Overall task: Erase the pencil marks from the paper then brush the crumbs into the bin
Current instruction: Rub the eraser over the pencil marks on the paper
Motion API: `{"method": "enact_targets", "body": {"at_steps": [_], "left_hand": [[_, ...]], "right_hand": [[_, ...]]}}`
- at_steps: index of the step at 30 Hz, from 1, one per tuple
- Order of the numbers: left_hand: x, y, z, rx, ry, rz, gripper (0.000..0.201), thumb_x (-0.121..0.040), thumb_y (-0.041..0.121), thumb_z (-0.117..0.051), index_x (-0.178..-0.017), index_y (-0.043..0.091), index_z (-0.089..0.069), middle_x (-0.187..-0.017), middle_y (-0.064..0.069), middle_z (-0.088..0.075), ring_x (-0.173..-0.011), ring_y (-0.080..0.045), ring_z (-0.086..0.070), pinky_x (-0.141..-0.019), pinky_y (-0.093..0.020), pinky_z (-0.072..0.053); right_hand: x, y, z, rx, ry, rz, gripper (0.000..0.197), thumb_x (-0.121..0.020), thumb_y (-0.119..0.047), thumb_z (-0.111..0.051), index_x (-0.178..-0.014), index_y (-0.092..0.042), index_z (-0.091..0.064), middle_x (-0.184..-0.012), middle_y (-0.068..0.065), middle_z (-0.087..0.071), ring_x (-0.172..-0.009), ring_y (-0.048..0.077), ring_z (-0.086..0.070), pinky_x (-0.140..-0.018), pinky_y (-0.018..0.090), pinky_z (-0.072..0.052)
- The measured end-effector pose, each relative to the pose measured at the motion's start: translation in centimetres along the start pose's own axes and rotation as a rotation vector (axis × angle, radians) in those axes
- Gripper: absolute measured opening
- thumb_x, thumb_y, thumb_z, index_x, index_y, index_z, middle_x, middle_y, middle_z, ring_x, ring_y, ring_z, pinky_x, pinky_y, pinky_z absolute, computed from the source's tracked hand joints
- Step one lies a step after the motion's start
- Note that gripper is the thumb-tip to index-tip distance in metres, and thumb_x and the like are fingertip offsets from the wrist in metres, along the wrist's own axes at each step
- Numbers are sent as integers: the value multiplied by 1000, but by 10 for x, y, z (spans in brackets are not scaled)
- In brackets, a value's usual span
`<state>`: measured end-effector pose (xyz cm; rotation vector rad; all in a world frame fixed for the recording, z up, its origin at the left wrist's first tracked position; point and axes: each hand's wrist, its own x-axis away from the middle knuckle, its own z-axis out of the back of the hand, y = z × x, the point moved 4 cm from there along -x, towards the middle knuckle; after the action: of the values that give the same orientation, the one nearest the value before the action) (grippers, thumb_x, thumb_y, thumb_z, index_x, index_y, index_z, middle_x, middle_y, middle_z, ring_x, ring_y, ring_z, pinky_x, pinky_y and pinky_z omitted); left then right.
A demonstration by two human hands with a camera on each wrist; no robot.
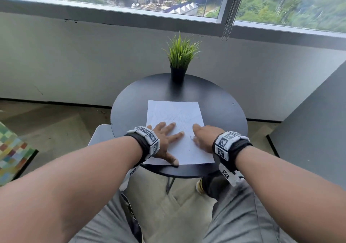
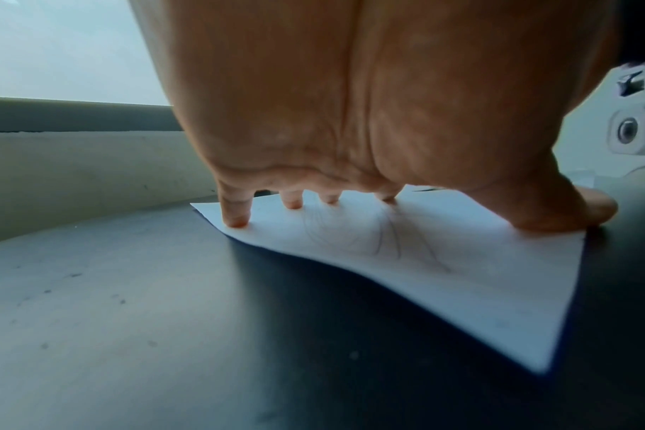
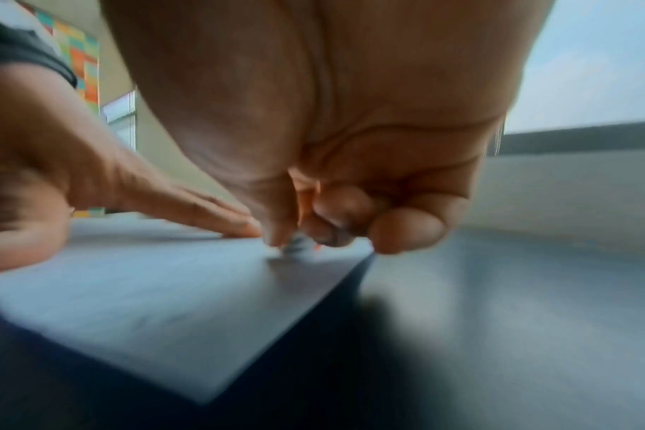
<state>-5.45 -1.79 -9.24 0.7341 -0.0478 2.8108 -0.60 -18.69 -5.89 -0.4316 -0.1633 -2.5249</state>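
Note:
A white sheet of paper point(image 1: 176, 115) with faint pencil lines lies on the round black table point(image 1: 131, 108). My left hand point(image 1: 164, 140) lies spread flat on the sheet's near left part, fingertips point(image 2: 236, 221) and thumb pressing it down. The pencil marks point(image 2: 387, 241) show under that palm. My right hand point(image 1: 204, 138) is on the sheet's right side with its fingers curled. In the blurred right wrist view it pinches a small greyish eraser point(image 3: 295, 245) against the paper point(image 3: 148, 291). The left hand point(image 3: 93, 180) is just left of it.
A potted green grass plant point(image 1: 179, 59) stands at the table's far edge. A pale bin-like container point(image 1: 101, 132) sits beside the table on the left, partly hidden by my left arm. A grey panel point(image 1: 318, 123) stands at the right, a low wall and window behind.

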Motion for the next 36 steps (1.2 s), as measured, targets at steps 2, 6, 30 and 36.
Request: {"method": "enact_targets", "body": {"at_steps": [2,6,30,36], "left_hand": [[1,2,0,3,-19,16,119,-66,92,-56,-155,50,12,-166,5,23,-154,-29,15,-120,-65,-8],[2,2,2,-16,-17,29,118,-66,93,-55,-154,52,13,-166,6,23,-154,-29,14,-120,-63,-11],[33,-44,-44,142,173,-26,126,-62,99,-43,-158,41,14,-165,-1,29,-151,-21,28,-120,-56,16],[31,-45,-46,141,188,-47,130,-62,101,-37,-158,32,18,-164,-1,31,-150,-21,31,-120,-57,15]], "right_hand": [[6,-12,-8,-19,-9,79,29,-99,-32,-37,-122,-14,-37,-118,19,-61,-104,37,-59,-76,39,-43],[13,-32,-17,-23,-69,298,29,-98,-35,-43,-121,-16,-40,-114,17,-61,-105,37,-59,-79,42,-48],[-5,-51,5,-38,11,103,22,-99,-42,-37,-94,-20,-36,-95,4,-59,-85,32,-55,-70,40,-46],[7,-96,-4,-12,-47,390,39,-89,-60,-39,-102,-24,-42,-94,-5,-58,-84,24,-55,-69,39,-46]]}}
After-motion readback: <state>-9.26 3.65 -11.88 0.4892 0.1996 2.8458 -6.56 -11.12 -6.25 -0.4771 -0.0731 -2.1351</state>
